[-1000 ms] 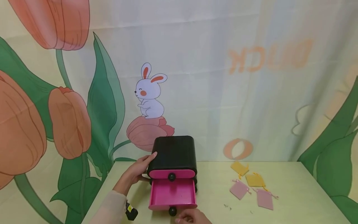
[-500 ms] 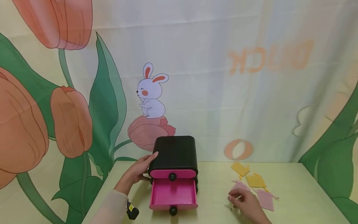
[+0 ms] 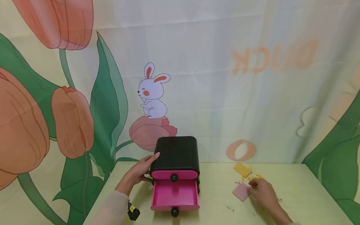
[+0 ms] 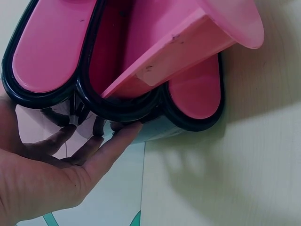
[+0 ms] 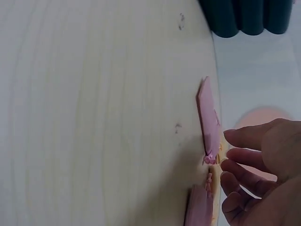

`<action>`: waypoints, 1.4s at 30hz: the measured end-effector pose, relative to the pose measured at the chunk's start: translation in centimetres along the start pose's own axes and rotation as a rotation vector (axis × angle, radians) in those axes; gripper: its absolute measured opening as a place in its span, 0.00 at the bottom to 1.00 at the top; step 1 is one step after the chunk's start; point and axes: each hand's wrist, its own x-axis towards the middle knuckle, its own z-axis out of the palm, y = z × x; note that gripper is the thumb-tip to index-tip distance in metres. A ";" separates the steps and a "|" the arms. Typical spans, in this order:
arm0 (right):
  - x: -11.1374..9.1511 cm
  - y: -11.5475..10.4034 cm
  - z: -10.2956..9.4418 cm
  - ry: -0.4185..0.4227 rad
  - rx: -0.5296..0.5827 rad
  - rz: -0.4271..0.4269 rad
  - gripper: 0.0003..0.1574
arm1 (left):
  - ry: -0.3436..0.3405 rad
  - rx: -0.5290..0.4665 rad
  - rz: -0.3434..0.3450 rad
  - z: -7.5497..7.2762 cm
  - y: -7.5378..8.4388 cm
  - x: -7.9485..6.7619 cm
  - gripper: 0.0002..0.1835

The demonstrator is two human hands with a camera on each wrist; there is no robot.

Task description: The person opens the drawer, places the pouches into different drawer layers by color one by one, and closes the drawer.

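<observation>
A pale table [image 3: 213,193] with wood grain is backed by a hanging cloth [image 3: 202,93] printed with tulips [image 3: 72,123] and a white rabbit [image 3: 154,98]. A black drawer unit [image 3: 176,153] is placed on the table's left half, its middle drawer [image 3: 174,195] pulled out; its side is gripped by the left hand [image 3: 140,170]. To its right, one pink pouch [image 3: 240,191] and one yellow pouch [image 3: 242,170] are largely exposed, while a second yellow pouch [image 3: 257,177] and a second pink pouch [image 5: 200,207] are partly screened by the right hand [image 3: 262,192]. Its fingers are loosely bent, slightly spread; contact cannot be confirmed. Small dark specks [image 3: 230,208] are scattered nearby. Faint mirrored orange letters [image 3: 275,57] can be read as DUCK.
</observation>
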 end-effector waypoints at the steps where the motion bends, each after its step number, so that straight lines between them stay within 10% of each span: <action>1: 0.1 0.1 0.1 -0.008 -0.018 -0.004 0.14 | 0.001 -0.002 0.000 0.0 0.0 0.0 0.58; 12: 0.4 0.7 1.0 -0.070 -0.169 -0.027 0.09 | -0.003 -0.001 0.000 0.4 0.1 0.2 0.58; 29: 0.8 0.5 1.7 -0.062 0.007 -0.087 0.13 | 0.001 -0.016 -0.007 -0.1 -0.6 0.1 0.57; 42: -0.4 -10.2 -1.5 -0.044 0.456 -0.175 0.05 | -0.010 -0.010 0.005 0.0 -0.2 0.2 0.56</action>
